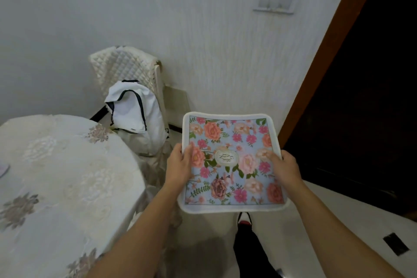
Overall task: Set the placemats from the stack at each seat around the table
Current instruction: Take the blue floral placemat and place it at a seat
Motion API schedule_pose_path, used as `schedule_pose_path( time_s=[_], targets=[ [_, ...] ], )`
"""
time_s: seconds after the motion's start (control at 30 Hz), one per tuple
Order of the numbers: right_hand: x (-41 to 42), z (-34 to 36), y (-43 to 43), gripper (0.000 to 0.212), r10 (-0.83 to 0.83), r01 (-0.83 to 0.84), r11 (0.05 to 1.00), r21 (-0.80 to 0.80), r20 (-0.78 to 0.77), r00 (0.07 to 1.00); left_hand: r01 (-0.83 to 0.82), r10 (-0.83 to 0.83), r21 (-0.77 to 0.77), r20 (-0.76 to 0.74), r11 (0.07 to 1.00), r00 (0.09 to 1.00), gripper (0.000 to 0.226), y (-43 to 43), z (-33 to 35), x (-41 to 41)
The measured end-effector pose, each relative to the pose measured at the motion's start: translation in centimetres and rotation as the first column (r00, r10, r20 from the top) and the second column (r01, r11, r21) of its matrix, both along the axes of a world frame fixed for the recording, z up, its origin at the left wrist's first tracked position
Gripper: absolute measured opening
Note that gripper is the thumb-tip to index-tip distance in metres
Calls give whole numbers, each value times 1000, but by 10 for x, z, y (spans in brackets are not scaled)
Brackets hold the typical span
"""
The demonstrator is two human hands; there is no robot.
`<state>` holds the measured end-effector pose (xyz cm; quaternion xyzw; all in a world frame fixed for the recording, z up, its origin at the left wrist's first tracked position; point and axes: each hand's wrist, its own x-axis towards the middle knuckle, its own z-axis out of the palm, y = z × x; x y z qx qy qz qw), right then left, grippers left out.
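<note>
A floral placemat (pixel 230 140) with a white border and a pale blue ground hangs in the air right of the table, held flat between both hands. My left hand (pixel 180 165) grips its left edge, thumb on top. My right hand (pixel 284 168) grips its right edge, thumb on the print. Whether more mats lie beneath the top one cannot be told. The table (pixel 61 178), covered in a cream cloth with embroidered flowers, fills the lower left.
A chair with a quilted cream cover (pixel 126 67) stands against the wall behind the table, a white backpack (pixel 135 113) on its seat. A dark doorway with a brown frame (pixel 334 52) is at the right. My leg and foot (pixel 248 246) show below on the pale floor.
</note>
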<state>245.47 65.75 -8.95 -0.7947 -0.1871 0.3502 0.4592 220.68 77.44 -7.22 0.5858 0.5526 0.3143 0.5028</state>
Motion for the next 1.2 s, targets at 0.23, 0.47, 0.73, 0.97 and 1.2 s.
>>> schedule_pose_path(
  time_s=[0.23,0.47,0.73,0.97,1.2],
  targets=[
    [66,2,135,25,184,-184,983,-26,8,983,-176,176,-46,-18,983,984,30,87,9,47],
    [84,11,251,27,392,-392,920,21,-34,919,-379,379,3,7,925,925,29,144,27,61],
    [36,18,328,24,620,-621,784,7,-42,783,-608,608,-11,-19,794,794,27,163,21,17],
    [-20,16,389,18,723,-723,691,-8,-33,690,-717,716,15,-78,696,694,23,190,0,-29],
    [-92,7,471,17,803,-803,594,-38,-15,595,-783,782,-12,-42,622,622,26,249,-29,-92]
  ],
)
